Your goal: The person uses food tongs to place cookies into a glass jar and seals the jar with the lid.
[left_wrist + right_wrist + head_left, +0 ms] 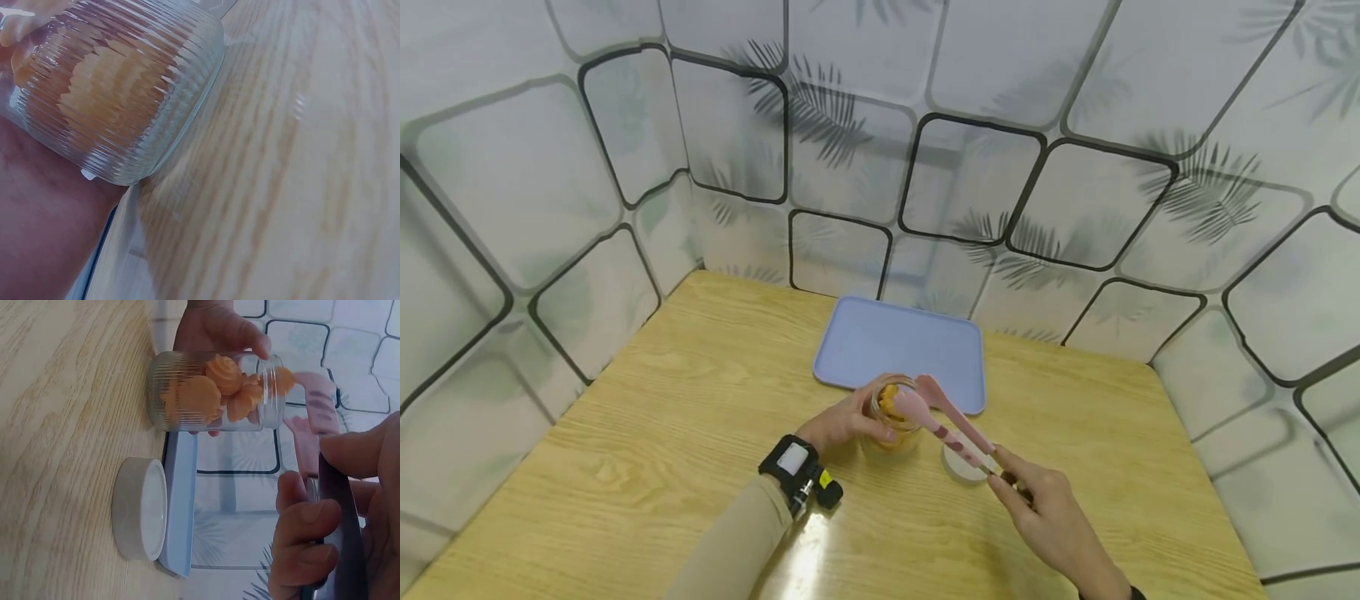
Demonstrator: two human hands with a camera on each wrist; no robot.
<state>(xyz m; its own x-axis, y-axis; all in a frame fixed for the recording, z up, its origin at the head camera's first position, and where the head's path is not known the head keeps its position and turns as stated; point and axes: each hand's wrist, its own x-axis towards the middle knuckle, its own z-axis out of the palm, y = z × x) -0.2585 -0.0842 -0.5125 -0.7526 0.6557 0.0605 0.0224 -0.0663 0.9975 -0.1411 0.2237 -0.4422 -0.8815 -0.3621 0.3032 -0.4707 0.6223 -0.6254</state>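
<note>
My left hand [842, 422] grips a ribbed glass jar [890, 450] that stands upright on the table, its thumb across the near side. Inside are several orange, ridged, swirl-shaped pieces [192, 400] that look like cookies. In the right wrist view, one orange piece [285, 380] sits at the jar's mouth, by the tip of one arm of the tongs. My right hand [1051, 510] holds these pink tongs [964, 423] by their dark handle [340, 531]. The tongs' ends are over the jar's opening; whether they pinch the piece I cannot tell.
A round white lid [961, 472] lies on the wooden table [647, 417], right of the jar and below the tongs. Behind the jar is a flat blue tray [898, 342]. Patterned curtain-like walls [850, 158] border the table at the back and sides.
</note>
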